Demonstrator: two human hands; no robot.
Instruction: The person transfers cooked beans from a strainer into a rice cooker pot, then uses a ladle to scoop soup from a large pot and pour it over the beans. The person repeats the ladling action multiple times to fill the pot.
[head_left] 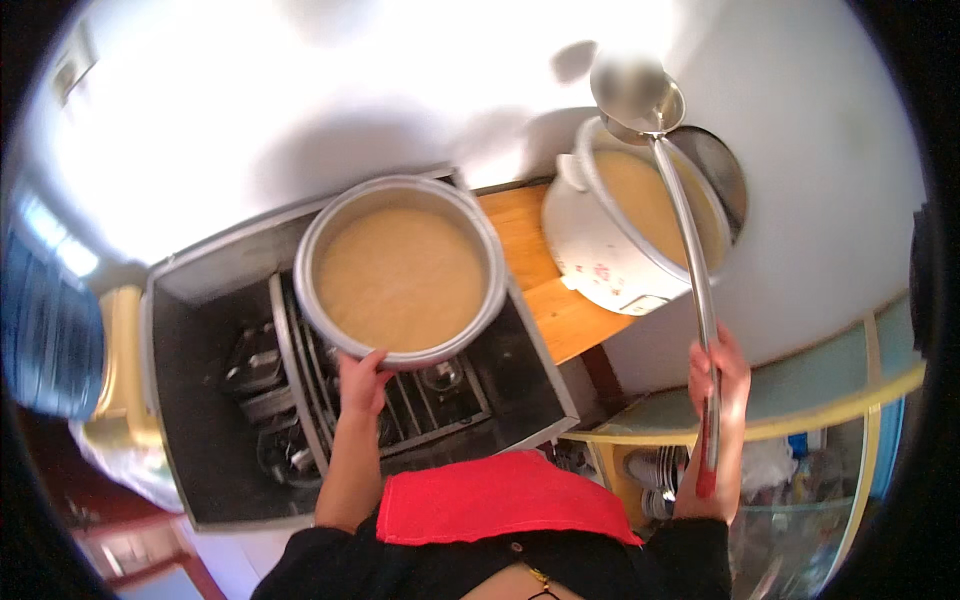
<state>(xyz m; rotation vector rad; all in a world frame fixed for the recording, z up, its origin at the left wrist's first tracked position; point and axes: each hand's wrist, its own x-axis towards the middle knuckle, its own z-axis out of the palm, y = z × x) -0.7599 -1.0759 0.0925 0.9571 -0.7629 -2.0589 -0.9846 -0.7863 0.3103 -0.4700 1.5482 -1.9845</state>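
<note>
On the left, the left hand [362, 382] grips the near rim of a big metal pot [400, 270] that sits on the grate of a stove [190, 330], fingers curled over the edge and thumb beneath. The pot is filled close to the brim with a smooth tan batter or porridge, so the first risk, as I judge it, is a slop over the near edge if the hand tilts or tugs it; the rim may also be hot, though the view cannot show that. The pot looks round, pale and dull-shiny, level on the burner. To the right, across a strip of wooden counter [540, 280], a white cooker pot [620, 240] holds the same tan mix, also nearly full. The right hand [716, 385] is closed around the red-tipped handle of a long steel ladle [640, 95], whose bowl hangs above the far rim of the white pot; whether it carries any liquid is hard to tell. A long ladle held at its far end can swing, drip onto the counter or knock the white pot's rim.
</note>
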